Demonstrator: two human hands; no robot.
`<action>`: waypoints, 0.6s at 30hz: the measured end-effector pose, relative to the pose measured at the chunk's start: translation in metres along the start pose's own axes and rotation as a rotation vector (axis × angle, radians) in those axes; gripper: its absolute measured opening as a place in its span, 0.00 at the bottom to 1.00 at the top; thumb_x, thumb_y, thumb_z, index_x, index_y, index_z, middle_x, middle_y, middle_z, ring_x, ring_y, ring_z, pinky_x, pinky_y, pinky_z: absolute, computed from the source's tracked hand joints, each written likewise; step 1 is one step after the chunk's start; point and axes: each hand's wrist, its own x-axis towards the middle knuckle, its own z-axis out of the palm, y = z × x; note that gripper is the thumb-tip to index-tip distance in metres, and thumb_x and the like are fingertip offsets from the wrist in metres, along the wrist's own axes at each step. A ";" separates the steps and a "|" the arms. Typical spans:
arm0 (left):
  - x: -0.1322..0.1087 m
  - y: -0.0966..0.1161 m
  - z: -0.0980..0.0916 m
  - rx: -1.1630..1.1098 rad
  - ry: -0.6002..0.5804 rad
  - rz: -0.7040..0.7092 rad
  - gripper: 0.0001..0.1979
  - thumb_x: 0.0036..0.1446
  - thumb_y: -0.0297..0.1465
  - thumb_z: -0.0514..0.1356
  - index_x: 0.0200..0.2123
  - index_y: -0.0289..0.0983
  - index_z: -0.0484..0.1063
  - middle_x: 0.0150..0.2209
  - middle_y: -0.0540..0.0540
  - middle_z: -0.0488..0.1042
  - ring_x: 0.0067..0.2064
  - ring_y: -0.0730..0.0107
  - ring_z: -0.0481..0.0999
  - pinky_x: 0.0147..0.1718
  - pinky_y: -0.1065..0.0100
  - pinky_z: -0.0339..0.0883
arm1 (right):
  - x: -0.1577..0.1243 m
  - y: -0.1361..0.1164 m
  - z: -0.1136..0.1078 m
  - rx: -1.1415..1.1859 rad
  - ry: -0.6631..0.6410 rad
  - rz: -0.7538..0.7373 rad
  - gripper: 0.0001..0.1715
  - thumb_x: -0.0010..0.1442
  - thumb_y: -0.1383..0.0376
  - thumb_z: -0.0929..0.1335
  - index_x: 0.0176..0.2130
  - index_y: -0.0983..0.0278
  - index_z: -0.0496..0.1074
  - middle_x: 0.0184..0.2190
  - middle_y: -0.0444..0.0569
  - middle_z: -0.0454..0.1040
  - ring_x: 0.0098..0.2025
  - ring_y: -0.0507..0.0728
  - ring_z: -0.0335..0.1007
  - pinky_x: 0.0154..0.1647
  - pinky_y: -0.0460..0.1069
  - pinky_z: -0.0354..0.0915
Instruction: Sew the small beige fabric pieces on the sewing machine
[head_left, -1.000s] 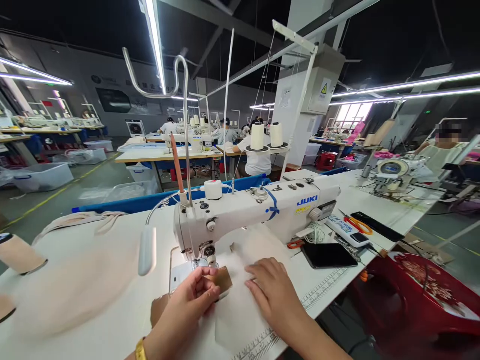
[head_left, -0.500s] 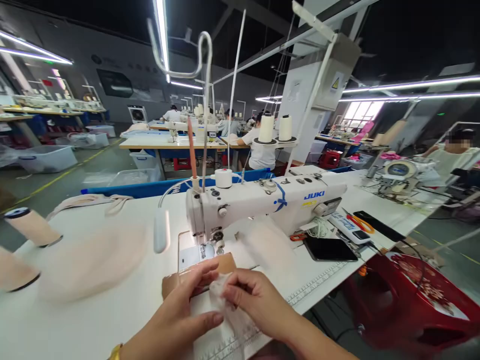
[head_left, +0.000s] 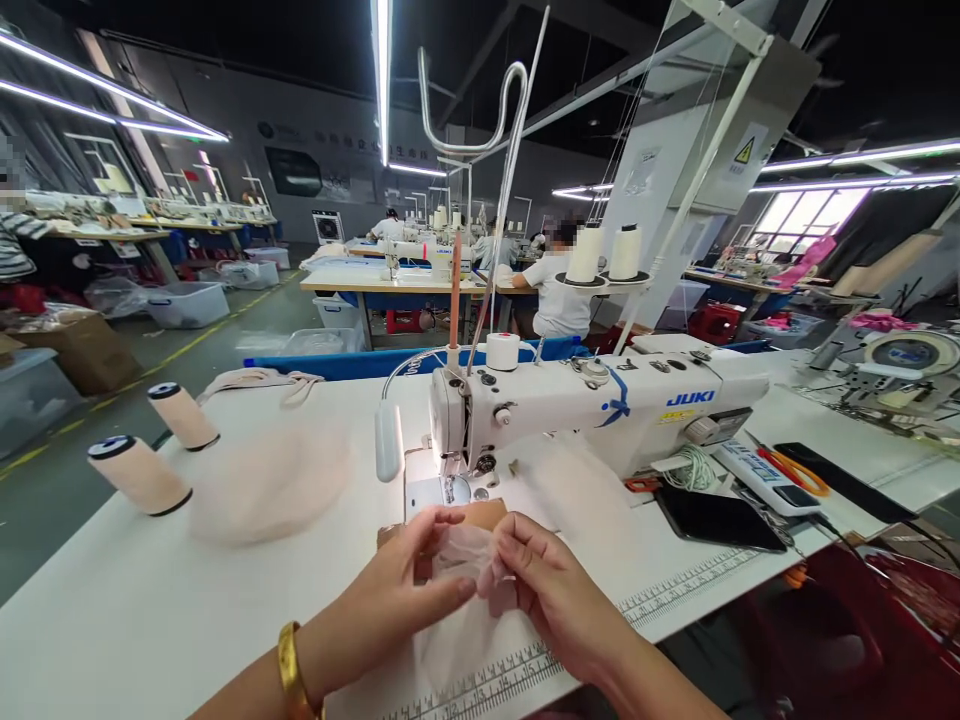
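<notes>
A thin, pale sheer fabric [head_left: 469, 560] hangs between my two hands, just in front of the white sewing machine [head_left: 555, 400]. My right hand [head_left: 544, 580] pinches its gathered edge between thumb and fingers. On the other side my left hand [head_left: 409, 585], with a gold bracelet at the wrist, curves round the fabric, thumb apart from the fingers; the cloth lies in that gap. Behind the hands is a brown piece [head_left: 486, 514] near the lit needle plate [head_left: 426, 496]. Part of the fabric is hidden by my fingers.
Two peach thread cones [head_left: 142, 478] stand at the left, beside sheer fabric [head_left: 274, 485] on the table. More sheer fabric lies under the machine arm. A black phone [head_left: 720, 518], orange scissors [head_left: 799, 470] and cords are at the right. People sit at machines farther back.
The view has swung to the left, so the table and machine appear farther right. Between my hands the fabric is now spread wider, with my right hand still pinching it.
</notes>
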 end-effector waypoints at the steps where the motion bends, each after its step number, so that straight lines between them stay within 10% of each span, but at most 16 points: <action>1: 0.002 0.001 0.002 0.073 0.016 0.006 0.35 0.54 0.51 0.69 0.59 0.42 0.65 0.50 0.44 0.75 0.49 0.56 0.73 0.47 0.60 0.68 | -0.001 0.000 0.001 -0.030 -0.018 -0.013 0.27 0.64 0.45 0.75 0.33 0.63 0.68 0.29 0.44 0.73 0.30 0.50 0.66 0.35 0.46 0.62; 7: 0.010 -0.002 -0.015 0.036 -0.029 -0.054 0.26 0.51 0.55 0.68 0.31 0.38 0.68 0.33 0.50 0.71 0.37 0.65 0.69 0.38 0.65 0.63 | -0.010 -0.006 -0.002 0.096 0.001 -0.051 0.26 0.65 0.47 0.75 0.30 0.62 0.67 0.24 0.41 0.68 0.26 0.50 0.64 0.29 0.45 0.59; 13: 0.010 -0.008 -0.025 -0.038 -0.040 -0.095 0.25 0.50 0.52 0.69 0.33 0.39 0.67 0.33 0.51 0.73 0.35 0.67 0.68 0.35 0.69 0.58 | -0.012 -0.004 -0.031 0.041 0.096 0.061 0.28 0.61 0.46 0.76 0.28 0.62 0.65 0.22 0.41 0.68 0.23 0.50 0.64 0.25 0.44 0.56; 18: 0.013 -0.010 -0.026 0.104 -0.027 -0.131 0.14 0.52 0.42 0.65 0.31 0.38 0.69 0.30 0.53 0.68 0.33 0.69 0.64 0.33 0.68 0.56 | -0.011 -0.028 -0.057 -0.776 0.082 0.021 0.24 0.67 0.46 0.70 0.31 0.61 0.68 0.28 0.45 0.73 0.31 0.56 0.70 0.32 0.48 0.64</action>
